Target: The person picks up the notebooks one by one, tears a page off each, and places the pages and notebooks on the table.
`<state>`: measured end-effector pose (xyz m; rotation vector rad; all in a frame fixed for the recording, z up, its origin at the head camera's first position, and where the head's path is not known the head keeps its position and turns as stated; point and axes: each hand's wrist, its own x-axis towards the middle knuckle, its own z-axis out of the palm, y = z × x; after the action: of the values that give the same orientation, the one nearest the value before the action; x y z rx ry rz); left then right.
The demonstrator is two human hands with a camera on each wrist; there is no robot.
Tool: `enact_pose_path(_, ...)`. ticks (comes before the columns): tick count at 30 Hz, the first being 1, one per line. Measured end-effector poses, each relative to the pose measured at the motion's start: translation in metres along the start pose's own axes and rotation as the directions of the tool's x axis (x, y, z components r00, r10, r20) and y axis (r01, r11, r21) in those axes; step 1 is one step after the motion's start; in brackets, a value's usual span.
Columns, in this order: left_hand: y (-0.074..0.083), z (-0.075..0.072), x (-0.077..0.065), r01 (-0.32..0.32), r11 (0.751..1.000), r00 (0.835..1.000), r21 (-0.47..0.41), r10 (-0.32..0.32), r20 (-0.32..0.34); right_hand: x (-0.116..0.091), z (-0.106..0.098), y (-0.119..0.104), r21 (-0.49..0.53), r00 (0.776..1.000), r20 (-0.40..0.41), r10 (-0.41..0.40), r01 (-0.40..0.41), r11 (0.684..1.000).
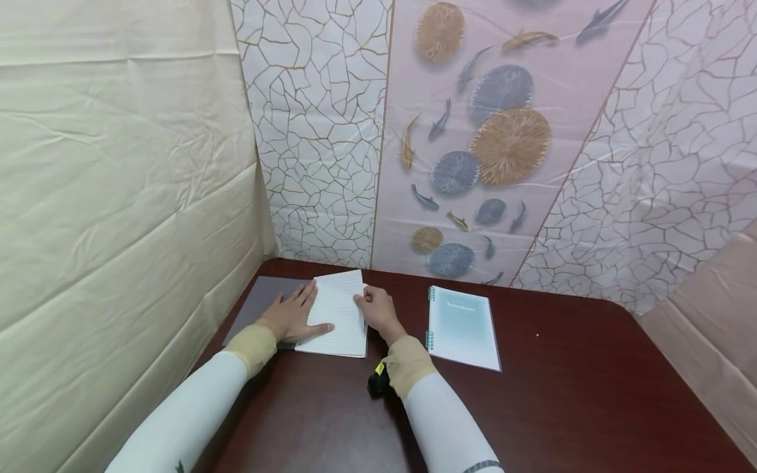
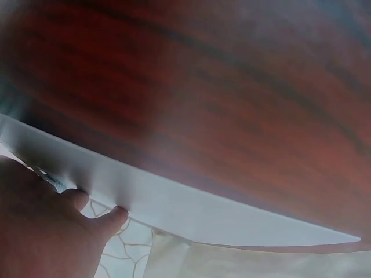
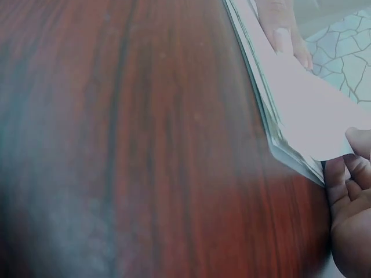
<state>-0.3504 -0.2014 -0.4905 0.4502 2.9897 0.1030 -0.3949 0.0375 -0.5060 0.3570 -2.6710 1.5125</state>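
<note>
Left hand (image 1: 292, 318) lying flat, fingers straight, pressing open notebook (image 1: 337, 315); right hand (image 1: 378, 312) pinching its page edge on worktop (image 1: 562, 394).

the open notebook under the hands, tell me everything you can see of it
The open notebook lies flat near the back left corner of the dark red wooden table. Its white pages are faintly lined; a grey cover spreads out to its left. The left hand rests flat across cover and page. The right hand pinches the right edge, lifting the top sheet slightly off the stack, as the right wrist view shows. A second, closed spiral notebook lies apart, to its right.
</note>
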Motion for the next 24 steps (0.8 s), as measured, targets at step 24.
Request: enact_pose_path(24, -0.0015, 0.0045, 0.0038, 0.003, 1.000, 1.000, -0.007, -0.004, -0.016, 0.0006, -0.0040, 0.0066, 0.036, 0.998, 0.047, -0.038, 0.036, 0.999)
